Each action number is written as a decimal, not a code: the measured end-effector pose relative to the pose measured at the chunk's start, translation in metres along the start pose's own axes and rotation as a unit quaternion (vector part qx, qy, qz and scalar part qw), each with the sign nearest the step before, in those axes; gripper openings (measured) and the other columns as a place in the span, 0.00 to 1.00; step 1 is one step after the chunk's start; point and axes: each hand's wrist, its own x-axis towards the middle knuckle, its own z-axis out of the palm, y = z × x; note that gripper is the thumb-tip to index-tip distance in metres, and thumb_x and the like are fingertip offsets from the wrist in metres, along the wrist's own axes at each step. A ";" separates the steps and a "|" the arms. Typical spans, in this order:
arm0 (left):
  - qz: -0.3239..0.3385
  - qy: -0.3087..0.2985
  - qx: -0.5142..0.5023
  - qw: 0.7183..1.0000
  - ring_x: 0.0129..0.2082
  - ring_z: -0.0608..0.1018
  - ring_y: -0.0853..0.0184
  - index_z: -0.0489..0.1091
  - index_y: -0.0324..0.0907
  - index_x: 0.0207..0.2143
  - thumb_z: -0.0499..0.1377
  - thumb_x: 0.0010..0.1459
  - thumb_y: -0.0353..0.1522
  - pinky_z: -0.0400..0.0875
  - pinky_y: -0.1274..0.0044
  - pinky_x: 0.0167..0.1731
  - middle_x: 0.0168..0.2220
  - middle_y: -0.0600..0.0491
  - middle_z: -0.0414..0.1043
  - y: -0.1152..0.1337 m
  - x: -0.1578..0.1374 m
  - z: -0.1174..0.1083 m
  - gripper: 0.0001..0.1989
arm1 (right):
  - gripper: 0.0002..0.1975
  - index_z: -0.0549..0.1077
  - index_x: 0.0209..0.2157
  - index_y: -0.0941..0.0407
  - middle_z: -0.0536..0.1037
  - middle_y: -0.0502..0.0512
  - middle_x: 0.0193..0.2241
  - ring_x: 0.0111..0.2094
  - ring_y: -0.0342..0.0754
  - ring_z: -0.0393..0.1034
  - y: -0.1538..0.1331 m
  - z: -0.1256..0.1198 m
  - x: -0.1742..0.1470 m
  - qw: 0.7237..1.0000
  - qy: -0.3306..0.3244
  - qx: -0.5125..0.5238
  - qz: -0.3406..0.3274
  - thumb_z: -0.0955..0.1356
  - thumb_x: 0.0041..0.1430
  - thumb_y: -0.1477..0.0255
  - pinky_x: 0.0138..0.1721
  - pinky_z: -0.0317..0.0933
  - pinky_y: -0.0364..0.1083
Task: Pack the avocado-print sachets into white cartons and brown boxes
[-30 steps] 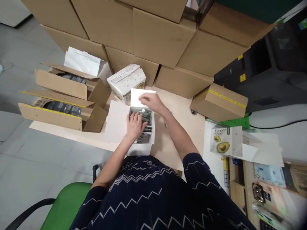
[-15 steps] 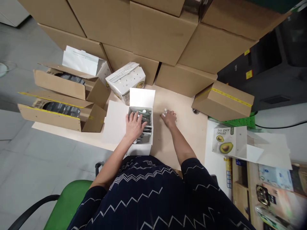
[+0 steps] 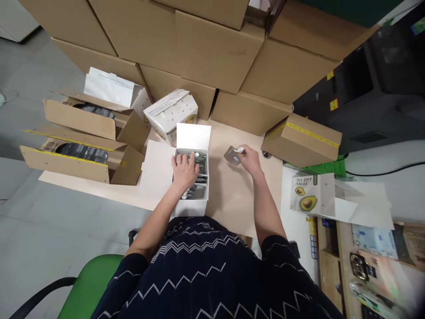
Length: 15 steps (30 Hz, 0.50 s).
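Note:
A white carton (image 3: pixel 206 195) with its flaps folded out stands on the table, close to my body. Several capped pouches (image 3: pixel 201 179) are packed inside it in a row. My left hand (image 3: pixel 185 172) lies over the carton's left side with its fingers stretched out on the pouches, gripping none that I can see. To the right of the carton, my right hand (image 3: pixel 250 159) pinches a small dark spout pouch (image 3: pixel 233 156) by its white cap. The pouch tilts toward the carton, and whether it touches the tabletop I cannot tell.
Two open brown boxes (image 3: pixel 126 166) with dark pouches stand at the left. A closed avocado carton (image 3: pixel 172 110) leans behind the white one. Large brown boxes (image 3: pixel 215 48) wall off the back. A taped box (image 3: pixel 302 139) and an open "Super Meal" carton (image 3: pixel 305 195) sit right.
My right hand has closed on the spout pouch's cap and moved slightly right, bringing the pouch into view. My left hand stays over the carton. The whole view has shifted a little.

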 end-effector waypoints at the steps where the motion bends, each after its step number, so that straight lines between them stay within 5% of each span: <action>1: -0.002 0.000 0.003 1.000 0.59 0.65 0.44 0.61 0.37 0.66 0.49 0.66 0.40 0.47 0.50 0.65 0.54 0.38 0.69 0.001 0.001 0.000 0.29 | 0.06 0.74 0.38 0.55 0.77 0.52 0.34 0.36 0.47 0.70 -0.009 -0.014 0.000 0.997 0.036 0.060 -0.037 0.66 0.59 0.72 0.40 0.63 0.45; 4: -0.005 0.004 0.011 1.000 0.58 0.66 0.45 0.64 0.37 0.64 0.50 0.65 0.41 0.48 0.51 0.64 0.53 0.38 0.69 0.004 0.005 -0.001 0.29 | 0.07 0.73 0.38 0.54 0.76 0.50 0.36 0.36 0.45 0.70 -0.049 -0.047 -0.001 0.967 0.108 0.184 -0.140 0.69 0.58 0.67 0.40 0.64 0.45; 7: -0.004 0.009 0.015 1.000 0.57 0.67 0.44 0.69 0.36 0.59 0.51 0.64 0.43 0.49 0.51 0.64 0.51 0.38 0.70 0.004 0.006 -0.001 0.27 | 0.08 0.74 0.39 0.53 0.75 0.51 0.38 0.39 0.45 0.70 -0.099 -0.057 -0.003 0.944 0.099 0.229 -0.216 0.70 0.60 0.65 0.42 0.65 0.45; 11: -0.004 0.015 0.015 1.000 0.56 0.67 0.45 0.72 0.38 0.55 0.51 0.64 0.44 0.49 0.52 0.64 0.51 0.38 0.70 0.004 0.003 0.000 0.26 | 0.09 0.75 0.40 0.55 0.76 0.52 0.39 0.40 0.46 0.70 -0.145 -0.033 0.005 0.934 -0.009 0.224 -0.279 0.69 0.62 0.65 0.41 0.64 0.44; 15: -0.003 0.019 0.018 1.000 0.56 0.67 0.45 0.72 0.37 0.55 0.51 0.65 0.45 0.50 0.53 0.64 0.50 0.37 0.70 0.005 -0.002 0.001 0.26 | 0.08 0.75 0.37 0.57 0.76 0.51 0.34 0.36 0.46 0.68 -0.162 0.001 0.017 0.931 -0.106 0.164 -0.309 0.66 0.62 0.70 0.39 0.60 0.43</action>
